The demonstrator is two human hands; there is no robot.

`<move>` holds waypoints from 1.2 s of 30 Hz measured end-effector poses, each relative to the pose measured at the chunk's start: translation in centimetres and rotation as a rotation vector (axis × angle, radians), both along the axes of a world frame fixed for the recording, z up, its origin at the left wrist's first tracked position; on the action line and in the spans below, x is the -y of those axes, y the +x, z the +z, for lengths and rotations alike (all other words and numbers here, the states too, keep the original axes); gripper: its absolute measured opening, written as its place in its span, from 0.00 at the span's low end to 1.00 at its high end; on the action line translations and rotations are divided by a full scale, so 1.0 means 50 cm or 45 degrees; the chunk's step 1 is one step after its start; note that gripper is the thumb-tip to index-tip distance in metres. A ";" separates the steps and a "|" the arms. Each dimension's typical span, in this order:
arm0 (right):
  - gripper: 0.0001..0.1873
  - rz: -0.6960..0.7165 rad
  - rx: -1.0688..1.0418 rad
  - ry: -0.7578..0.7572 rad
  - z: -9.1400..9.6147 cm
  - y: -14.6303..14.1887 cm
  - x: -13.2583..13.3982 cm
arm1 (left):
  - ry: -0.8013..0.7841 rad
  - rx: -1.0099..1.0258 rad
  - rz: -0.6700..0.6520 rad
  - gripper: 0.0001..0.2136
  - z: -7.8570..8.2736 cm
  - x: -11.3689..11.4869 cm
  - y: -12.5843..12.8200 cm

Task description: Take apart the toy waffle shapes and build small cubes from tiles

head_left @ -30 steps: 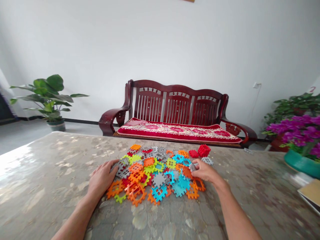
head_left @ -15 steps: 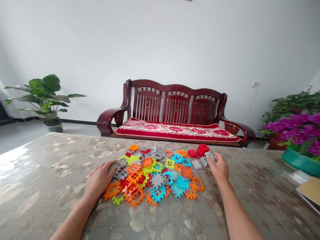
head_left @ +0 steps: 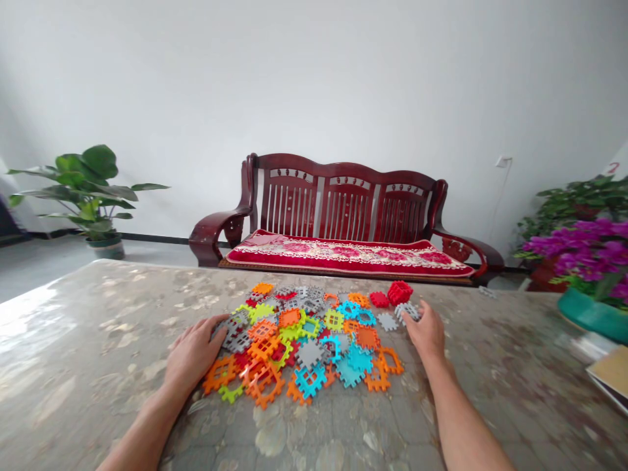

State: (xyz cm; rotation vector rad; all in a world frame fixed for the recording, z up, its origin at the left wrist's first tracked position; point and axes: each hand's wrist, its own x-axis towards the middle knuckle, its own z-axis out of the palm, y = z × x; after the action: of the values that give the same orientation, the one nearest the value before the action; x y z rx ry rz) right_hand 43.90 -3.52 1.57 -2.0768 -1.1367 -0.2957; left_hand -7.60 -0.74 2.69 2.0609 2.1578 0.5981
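My right hand (head_left: 428, 330) is at the right of the pile, with thumb and fingers around the edge of a grey interlocking plastic tile (head_left: 407, 312) that has window-like holes. Beside it lie a flat grey tile (head_left: 387, 321), a red tile (head_left: 379, 299) and a red block of joined tiles (head_left: 400, 292). My left hand (head_left: 196, 350) lies flat at the pile's left side, fingers stretched out by grey window tiles (head_left: 238, 333). Between the hands spread several orange tiles (head_left: 265, 350), blue tiles (head_left: 354, 366) and lime green tiles (head_left: 261, 313), overlapping each other.
The table (head_left: 122, 327) has a glossy floral cover. Behind it stands a dark red wooden bench (head_left: 346, 203) with a red patterned cushion (head_left: 343, 254). At right are a teal pot (head_left: 591, 314) of purple flowers and a tan box-like object (head_left: 611, 369). A potted plant (head_left: 98, 176) stands far left.
My right hand has lowered slightly, and the grey tile at its fingers has tipped from more upright to flatter, close to the red block. My left hand has stayed in place.
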 end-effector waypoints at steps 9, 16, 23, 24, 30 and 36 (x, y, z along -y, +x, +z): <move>0.38 -0.030 -0.031 -0.174 -0.001 -0.004 0.009 | 0.026 0.019 -0.005 0.21 -0.005 -0.001 -0.003; 0.37 -0.054 -0.009 -0.239 0.000 -0.009 0.011 | 0.038 0.026 -0.002 0.20 -0.004 0.000 0.000; 0.37 -0.062 -0.004 -0.273 0.003 -0.010 0.014 | 0.017 0.016 -0.004 0.21 -0.004 -0.001 -0.001; 0.37 -0.064 0.006 -0.280 0.003 -0.010 0.014 | 0.017 0.014 -0.005 0.21 -0.004 0.000 -0.001; 0.37 -0.094 0.079 -0.344 0.000 -0.010 0.011 | 0.012 0.013 -0.006 0.21 -0.004 0.001 -0.001; 0.36 -0.090 0.084 -0.336 -0.004 -0.009 0.012 | 0.013 0.022 0.003 0.20 -0.004 0.001 -0.001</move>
State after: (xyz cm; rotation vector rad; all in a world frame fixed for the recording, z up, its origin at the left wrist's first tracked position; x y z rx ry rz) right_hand 43.46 -4.13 1.39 -2.3570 -1.1967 -0.2607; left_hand -7.66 -0.80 2.48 2.0504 2.1526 0.6264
